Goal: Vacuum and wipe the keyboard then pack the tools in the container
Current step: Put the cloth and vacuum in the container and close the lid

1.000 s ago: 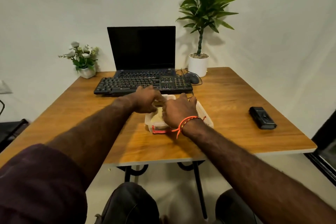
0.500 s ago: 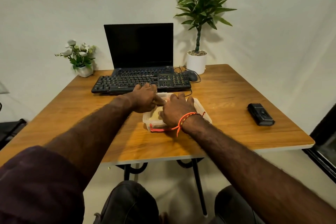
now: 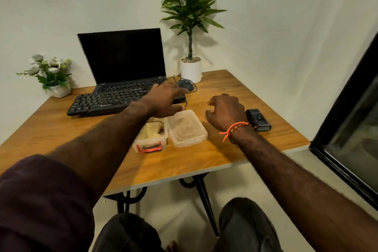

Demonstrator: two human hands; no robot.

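While lid lies off, container open

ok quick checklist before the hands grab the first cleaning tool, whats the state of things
1. Lid off the container: ok, it lies on the table beside it.
2. Yellow cloth reachable: ok, it sits in the open container.
3. Left hand free: ok, open, holding nothing, over the keyboard's right end.
4. Right hand free: ok, loosely curled, empty.
5. Small black device near the right hand: ok, unobstructed; whether it is the vacuum, cannot tell.
6. Keyboard dirt: cannot tell.
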